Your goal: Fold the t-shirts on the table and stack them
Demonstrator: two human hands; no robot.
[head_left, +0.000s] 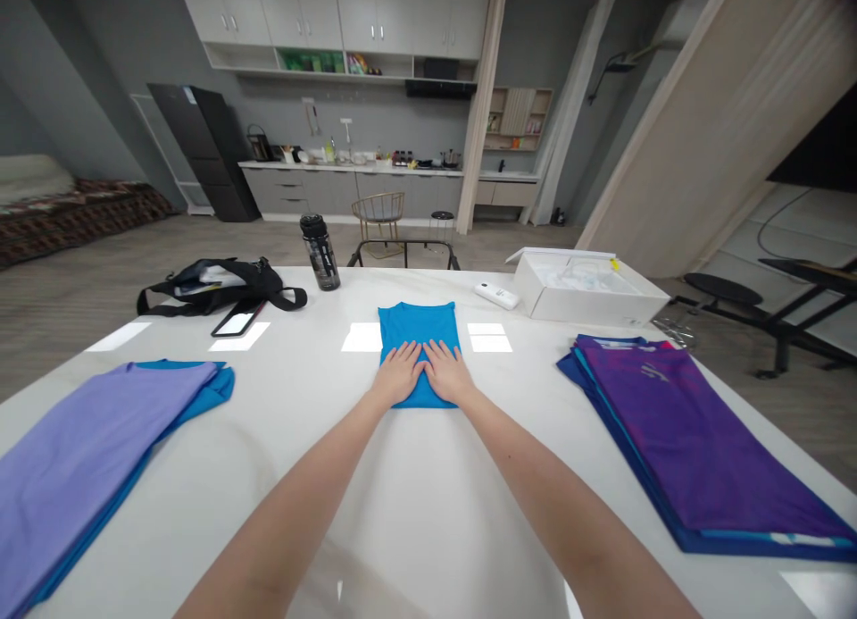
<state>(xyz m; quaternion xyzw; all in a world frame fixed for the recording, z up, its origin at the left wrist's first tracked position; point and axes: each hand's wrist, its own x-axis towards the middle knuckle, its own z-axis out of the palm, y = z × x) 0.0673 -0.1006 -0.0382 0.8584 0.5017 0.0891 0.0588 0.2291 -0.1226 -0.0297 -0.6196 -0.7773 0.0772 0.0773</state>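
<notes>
Table [415, 503], white and glossy, is carrying everything; landmark is the folded bright-blue garment [420, 320], probably a shirt, lying flat mid-table. Purple jersey [710, 440] is lying to its right, on top of blue garments [572, 367]. Lavender garment [100, 431] is lying to its left, partly covering a blue garment [218, 388]. White box [593, 306], lid raised, is standing beyond it to the right; black bag [220, 284] is slumping beyond it to the left.

Left hand [400, 373] and right hand [447, 372] are resting palm-down on the landmark's near half, fingers extended, thumbs meeting or nearly so; neither is gripping anything. Step appears to be smoothing the fold. Doing it well: spreading pressure evenly, sweeping from the middle outward, keeping layers from sliding, squaring the far edge, where the corners are looking uneven.

Black bottle [320, 253] is standing beyond the landmark, to the left. Smartphone [238, 318] is lying left of it, just in front of the bag. White handheld device [496, 295], type unclear, is lying beyond it to the right, near the box.
</notes>
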